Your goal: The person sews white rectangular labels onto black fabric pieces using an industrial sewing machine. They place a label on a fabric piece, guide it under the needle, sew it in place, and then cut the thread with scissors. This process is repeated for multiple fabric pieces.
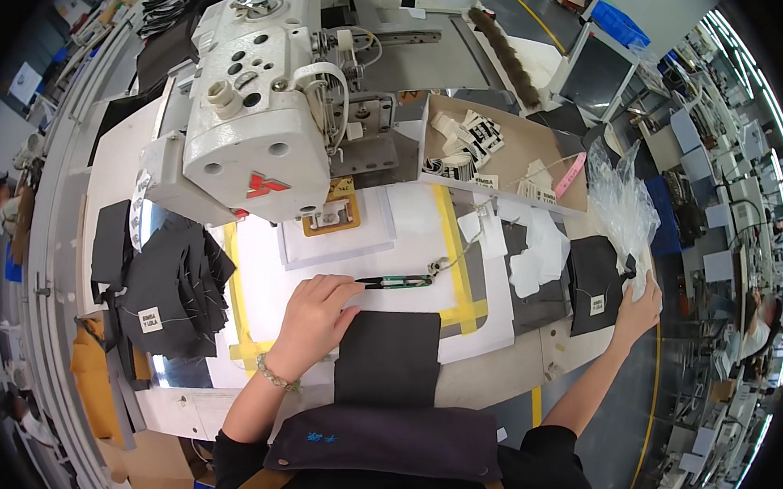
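My left hand (320, 316) lies palm down with fingers stretched on the white work surface (271, 313). Its fingertips are beside green-and-black thread snips (398, 282), which are tied to a cord. By its thumb, a plain black fabric panel (389, 356) lies at the near table edge. Out to the right, my right hand (639, 306) is closed at the edge of a black fabric piece (594, 275) with a small white label. A crumpled clear plastic bag (625, 200) is just above that hand; some of its fingertips are hidden.
A white sewing machine (255, 137) stands over a clear plate marked off by yellow tape (452, 248). Behind it to the right, a cardboard box (550, 147) holds labels. White paper pieces (539, 258) lie before it. Stacked black fabric pieces (174, 289) fill the left side.
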{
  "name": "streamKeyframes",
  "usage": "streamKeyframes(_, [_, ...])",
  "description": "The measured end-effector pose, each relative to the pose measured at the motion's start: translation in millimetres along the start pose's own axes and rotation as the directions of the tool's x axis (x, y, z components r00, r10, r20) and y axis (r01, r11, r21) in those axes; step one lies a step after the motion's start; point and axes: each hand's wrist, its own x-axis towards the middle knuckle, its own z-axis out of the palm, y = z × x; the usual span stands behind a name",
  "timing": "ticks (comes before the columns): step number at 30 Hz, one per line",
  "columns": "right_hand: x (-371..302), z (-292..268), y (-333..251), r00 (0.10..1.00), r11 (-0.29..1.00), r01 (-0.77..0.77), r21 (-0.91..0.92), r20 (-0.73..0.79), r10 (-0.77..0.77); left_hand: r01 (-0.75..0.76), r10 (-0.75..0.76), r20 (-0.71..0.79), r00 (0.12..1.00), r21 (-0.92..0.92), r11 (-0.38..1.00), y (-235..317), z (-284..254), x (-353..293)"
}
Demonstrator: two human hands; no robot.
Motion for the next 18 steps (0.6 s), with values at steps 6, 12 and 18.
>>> streamKeyframes(6, [-11,-20,-100,0.955,0.782,0.237,0.576,0.011,-0.298,-0.003,0.004,-0.030,1.000,0.040,0.999,-10,8,1])
streamKeyframes(12, [-46,-49,-211,0.770,0.440,0.278,0.854,0.076,-0.634,-0.044,0.040,-0.127,0.991,-0.031,0.999,-5,24,19])
streamKeyframes(18, [-45,-37,-287,0.521,0.155,0.597,0.787,-0.233,-0.821,-0.104,0.108,0.050,0.993,-0.077,0.992,-3,38,26])
